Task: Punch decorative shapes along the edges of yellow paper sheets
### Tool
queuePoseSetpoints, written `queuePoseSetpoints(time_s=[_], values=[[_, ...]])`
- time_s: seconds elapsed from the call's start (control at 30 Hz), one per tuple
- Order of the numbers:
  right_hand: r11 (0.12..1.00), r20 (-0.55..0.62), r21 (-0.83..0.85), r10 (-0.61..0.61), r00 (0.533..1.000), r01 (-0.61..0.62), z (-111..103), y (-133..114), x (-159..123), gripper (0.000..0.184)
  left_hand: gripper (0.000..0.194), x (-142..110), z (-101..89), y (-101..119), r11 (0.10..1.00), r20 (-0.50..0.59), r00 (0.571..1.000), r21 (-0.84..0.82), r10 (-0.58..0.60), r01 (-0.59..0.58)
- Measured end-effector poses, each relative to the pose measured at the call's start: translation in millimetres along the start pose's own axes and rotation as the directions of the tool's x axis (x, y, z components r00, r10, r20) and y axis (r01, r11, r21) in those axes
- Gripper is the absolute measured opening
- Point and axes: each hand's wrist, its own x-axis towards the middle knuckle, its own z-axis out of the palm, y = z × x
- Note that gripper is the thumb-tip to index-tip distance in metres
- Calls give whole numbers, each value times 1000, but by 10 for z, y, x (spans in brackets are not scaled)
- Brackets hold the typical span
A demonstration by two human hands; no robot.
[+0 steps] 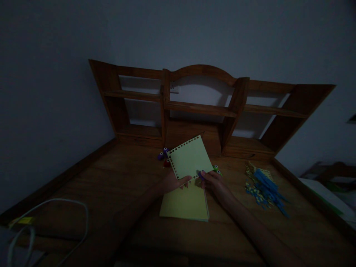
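Raised over the desk is a pale yellow sheet of paper, tilted, with small shaped holes along its upper, left and part of its lower edge. My left hand grips the lower left edge of this sheet, thumb on top. My right hand is closed around a small purple craft punch at the sheet's lower edge; the fingers hide much of the punch. Below both hands lies a stack of yellow paper. Behind the sheet are purple punches with eyes, a red one and green ones.
A wooden shelf unit stands along the back of the desk. At right lies a pile of blue and yellow paper strips. A white cable loops at the front left. The picture is dim.
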Motion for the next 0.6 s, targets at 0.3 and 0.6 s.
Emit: queuePoseSetpoints(time_s=[0.3,0.6], values=[[1000,-15,8,-13,1000,13,-20,56,14,32,33,6,8,-28,999,9,1000,-42,-21,22],[1000,-38,12,-28,999,28,28,6,-6,31,32,18,17,-57,1000,-11,1000,-29,-9,9]])
